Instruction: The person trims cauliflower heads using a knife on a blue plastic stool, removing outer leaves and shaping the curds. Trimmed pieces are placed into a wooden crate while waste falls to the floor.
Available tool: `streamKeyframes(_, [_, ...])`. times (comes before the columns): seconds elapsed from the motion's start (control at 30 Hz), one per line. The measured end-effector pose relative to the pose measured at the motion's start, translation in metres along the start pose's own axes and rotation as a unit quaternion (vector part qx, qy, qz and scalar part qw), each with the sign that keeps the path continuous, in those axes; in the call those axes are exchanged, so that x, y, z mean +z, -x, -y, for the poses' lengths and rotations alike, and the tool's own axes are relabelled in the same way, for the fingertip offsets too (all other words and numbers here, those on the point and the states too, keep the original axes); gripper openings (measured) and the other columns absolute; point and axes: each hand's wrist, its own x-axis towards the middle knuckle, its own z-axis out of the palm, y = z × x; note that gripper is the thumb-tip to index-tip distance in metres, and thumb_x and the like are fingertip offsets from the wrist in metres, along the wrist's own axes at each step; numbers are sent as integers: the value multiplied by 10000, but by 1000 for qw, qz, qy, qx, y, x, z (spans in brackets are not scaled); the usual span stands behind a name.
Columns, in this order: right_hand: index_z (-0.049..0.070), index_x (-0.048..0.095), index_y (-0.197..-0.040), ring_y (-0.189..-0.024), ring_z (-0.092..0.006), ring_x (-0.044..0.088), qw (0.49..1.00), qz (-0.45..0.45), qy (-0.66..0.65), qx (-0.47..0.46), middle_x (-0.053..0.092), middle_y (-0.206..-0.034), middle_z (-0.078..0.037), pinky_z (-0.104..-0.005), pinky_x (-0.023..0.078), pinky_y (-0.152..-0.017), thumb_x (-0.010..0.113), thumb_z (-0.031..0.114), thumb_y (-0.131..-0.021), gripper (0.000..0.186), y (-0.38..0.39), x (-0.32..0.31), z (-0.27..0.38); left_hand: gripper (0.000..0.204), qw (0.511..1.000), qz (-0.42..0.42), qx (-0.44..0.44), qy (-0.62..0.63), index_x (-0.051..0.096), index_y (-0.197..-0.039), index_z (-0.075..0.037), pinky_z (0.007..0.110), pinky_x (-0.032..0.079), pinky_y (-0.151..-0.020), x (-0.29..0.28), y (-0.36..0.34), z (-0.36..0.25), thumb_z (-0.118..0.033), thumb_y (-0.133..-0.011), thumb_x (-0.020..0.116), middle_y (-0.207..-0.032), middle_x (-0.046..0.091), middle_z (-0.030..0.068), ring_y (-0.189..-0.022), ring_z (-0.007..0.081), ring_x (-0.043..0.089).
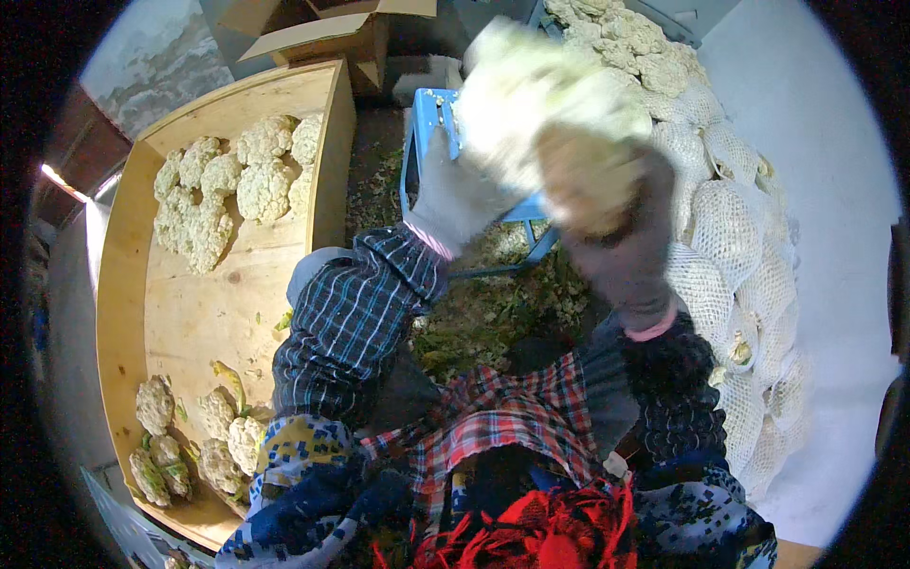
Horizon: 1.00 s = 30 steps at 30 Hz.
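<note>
A large pale cauliflower (540,95), smeared by motion, is held up in front of me above a blue plastic stool (434,106). My left hand (455,194), in a whitish glove with a pink cuff, grips its lower left side with the thumb pointing up. On its lower right is my right hand (621,223), in a darker, soiled glove; its fingers are blurred by motion and pressed to the cauliflower. A brownish blur lies between that hand and the pale head, and I cannot make out what it is.
To my left stands a wooden crate (218,313) with cauliflower heads (265,190) at its far end and leafier ones (156,406) at its near end. Netted cauliflowers (728,228) are piled on my right by a pale wall. Behind is an open cardboard box (332,38). Leaf scraps (493,322) litter the floor.
</note>
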Motion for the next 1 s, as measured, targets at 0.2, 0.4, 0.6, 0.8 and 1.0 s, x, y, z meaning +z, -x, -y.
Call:
streamKeyframes(0.2, [49, 557, -1266, -1090, -431, 579, 1000, 6, -11, 8, 604, -1163, -197, -492, 497, -957, 878, 241, -625, 742, -5, -2, -5, 539, 944, -153, 104, -274, 467, -1426, -86, 459, 450, -1088, -7, 6, 2, -479, -1058, 471, -1366, 556, 100, -1271, 271, 544])
streamKeyframes(0.4, [17, 539, -1299, -1080, -385, 622, 989, -132, 34, 57, 607, -1175, -195, -441, 510, -958, 924, 320, -674, 795, -5, -11, -1, 470, 917, -373, 106, -92, 548, -1309, -85, 475, 491, -975, -24, -5, -11, -480, -1083, 429, -1235, 614, 73, -1161, 241, 583])
streamKeyframes(0.6, [48, 500, -1364, -1235, -460, 535, 988, 93, 67, -103, 576, -1274, -179, -573, 456, -1024, 890, 209, -597, 876, 26, 10, 7, 547, 616, 15, 221, -756, 387, -1514, -104, 511, 373, -1167, -5, 10, -6, -431, -1077, 432, -1490, 503, 127, -1359, 272, 503])
streamKeyframes(0.8, [98, 549, -1337, -1278, -478, 497, 996, -34, 60, -65, 570, -1300, -140, -632, 425, -1038, 825, 370, -697, 748, 13, 0, -7, 541, 721, 35, 197, -664, 356, -1549, -78, 479, 366, -1198, 5, -3, 0, -331, -1075, 417, -1576, 415, 151, -1446, 301, 432])
streamKeyframes(1.0, [99, 528, -1311, -1303, -429, 498, 998, 38, 19, -40, 567, -1295, -142, -552, 460, -1046, 826, 299, -719, 693, 32, 16, 10, 528, 685, 38, 239, -687, 431, -1491, -49, 420, 449, -1130, 17, 10, 7, -295, -1040, 552, -1455, 558, 119, -1301, 263, 566])
